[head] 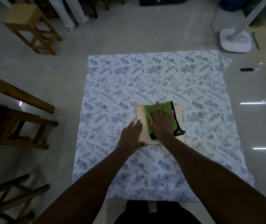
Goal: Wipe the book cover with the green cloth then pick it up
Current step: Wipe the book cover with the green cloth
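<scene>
Fingers (pixel 161 109) of right hand (pixel 160 122): spread flat, palm down, pressing on green cloth (pixel 147 113); nothing gripped. Fingers of left hand (pixel 133 135): extended and open, laid flat along the left edge of the book (pixel 141 126), thumb reaching round its near left corner; not closed on anything.

Item 1, book: pale cream cover, lying flat and closed, slightly right of centre on the sheet, its far edge tinged orange. Largely covered by cloth and right hand.

Item 2, green cloth: bright green with black border trim, lying on the book cover, its right corner hanging just past the book's right edge.

Item 3, bedsheet (pixel 145 75): white fabric printed with blue-grey leaves and flowers, spread flat on the floor, far right corner rumpled. Serves as work surface.

Item 4, floor (pixel 64 78): glossy pale tiles with streaks of reflected light at right.

Item 5, wooden stool (pixel 30 25): light timber, far left, standing well apart from the sheet. Further darker wooden furniture frames (pixel 20 117) line the left side.

Item 6, white fan base (pixel 235 40): far right, just beyond the sheet's corner, with upright white pole and trailing cable.

Item 7, small dark object (pixel 246 69): on tiles right of the sheet; type not discernible.

Lighting: dim.
</scene>
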A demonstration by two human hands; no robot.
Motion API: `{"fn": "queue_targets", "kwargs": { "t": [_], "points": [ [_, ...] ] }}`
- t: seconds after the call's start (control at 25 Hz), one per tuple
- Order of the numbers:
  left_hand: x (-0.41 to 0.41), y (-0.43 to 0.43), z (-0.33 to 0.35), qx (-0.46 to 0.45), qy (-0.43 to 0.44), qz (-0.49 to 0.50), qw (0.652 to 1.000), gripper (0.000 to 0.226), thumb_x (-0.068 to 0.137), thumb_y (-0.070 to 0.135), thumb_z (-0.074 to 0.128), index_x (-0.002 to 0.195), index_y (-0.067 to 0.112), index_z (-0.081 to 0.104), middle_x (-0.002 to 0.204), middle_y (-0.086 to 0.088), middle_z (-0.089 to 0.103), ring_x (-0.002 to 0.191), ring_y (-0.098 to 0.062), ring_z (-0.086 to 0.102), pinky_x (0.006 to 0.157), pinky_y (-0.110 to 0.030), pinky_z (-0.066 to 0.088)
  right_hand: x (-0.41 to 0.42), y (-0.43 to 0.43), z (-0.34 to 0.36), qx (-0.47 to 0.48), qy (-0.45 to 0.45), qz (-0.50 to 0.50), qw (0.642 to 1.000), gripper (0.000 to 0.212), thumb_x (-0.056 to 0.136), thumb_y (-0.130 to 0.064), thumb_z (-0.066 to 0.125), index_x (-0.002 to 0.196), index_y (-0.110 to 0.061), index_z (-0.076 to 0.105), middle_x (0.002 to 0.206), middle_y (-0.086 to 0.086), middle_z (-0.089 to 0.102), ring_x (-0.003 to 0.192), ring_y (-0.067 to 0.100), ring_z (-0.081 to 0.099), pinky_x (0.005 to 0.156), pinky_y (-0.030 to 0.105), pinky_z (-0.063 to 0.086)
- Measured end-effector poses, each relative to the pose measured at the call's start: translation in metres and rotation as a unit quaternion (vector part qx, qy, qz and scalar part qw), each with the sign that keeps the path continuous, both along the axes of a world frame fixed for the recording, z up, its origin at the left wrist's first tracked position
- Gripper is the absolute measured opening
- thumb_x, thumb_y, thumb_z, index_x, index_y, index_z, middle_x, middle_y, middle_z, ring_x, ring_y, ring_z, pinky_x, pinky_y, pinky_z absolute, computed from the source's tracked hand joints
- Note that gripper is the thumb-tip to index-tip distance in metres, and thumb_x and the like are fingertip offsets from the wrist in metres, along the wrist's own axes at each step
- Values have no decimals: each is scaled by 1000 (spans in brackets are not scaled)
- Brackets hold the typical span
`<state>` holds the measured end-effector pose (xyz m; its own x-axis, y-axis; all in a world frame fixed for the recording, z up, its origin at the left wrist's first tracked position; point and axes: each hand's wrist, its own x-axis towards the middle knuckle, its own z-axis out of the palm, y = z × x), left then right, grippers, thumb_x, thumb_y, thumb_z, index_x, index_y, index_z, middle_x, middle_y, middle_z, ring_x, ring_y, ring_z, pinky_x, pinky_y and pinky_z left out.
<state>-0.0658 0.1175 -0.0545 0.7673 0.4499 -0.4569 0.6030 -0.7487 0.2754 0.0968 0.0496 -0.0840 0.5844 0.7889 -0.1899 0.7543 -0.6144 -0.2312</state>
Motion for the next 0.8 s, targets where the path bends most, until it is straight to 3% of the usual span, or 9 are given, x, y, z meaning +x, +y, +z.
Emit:
{"fn": "queue_targets", "kwargs": {
  "t": [0.08,0.28,0.44,0.64,0.8],
  "points": [
    [-2,9,0,5,-6,2,1000,106,77,67,60,156,16,13,167,3,8,153,-31,2,119,-54,22,0,-2,-3,-8,-7,9,1000,54,100,-49,27,152,-36,18,165,2,10,151,34,2,118,60,10],
    [-6,20,-5,26,1,-5,1000,122,62,84,52,157,18,11,167,6,7,153,-34,-5,120,-58,6,-14,-18,-1,-9,-17,45,999,55,99,-50,25,151,-41,10,165,5,8,150,38,3,116,62,12],
    [-7,19,-13,9,-16,-1,1000,121,65,79,58,157,18,6,167,6,3,152,-33,-9,119,-59,7,-49,-53,-10,1,-33,49,998,57,96,-49,28,151,-42,15,164,4,15,149,39,11,113,63,18],
    [-4,21,-10,10,-7,-9,1000,122,66,78,58,156,15,6,167,4,4,152,-38,-8,119,-58,11,-19,15,2,-11,11,-1,1000,55,99,-51,24,151,-42,9,165,4,4,150,36,-1,117,61,8],
    [-8,22,-8,9,-18,-15,1000,116,71,74,60,157,17,6,167,6,4,152,-37,-8,121,-58,13,-44,-20,-5,-12,-25,14,1000,57,98,-52,22,152,-39,8,165,6,6,150,38,3,115,62,12]
  ]
}}
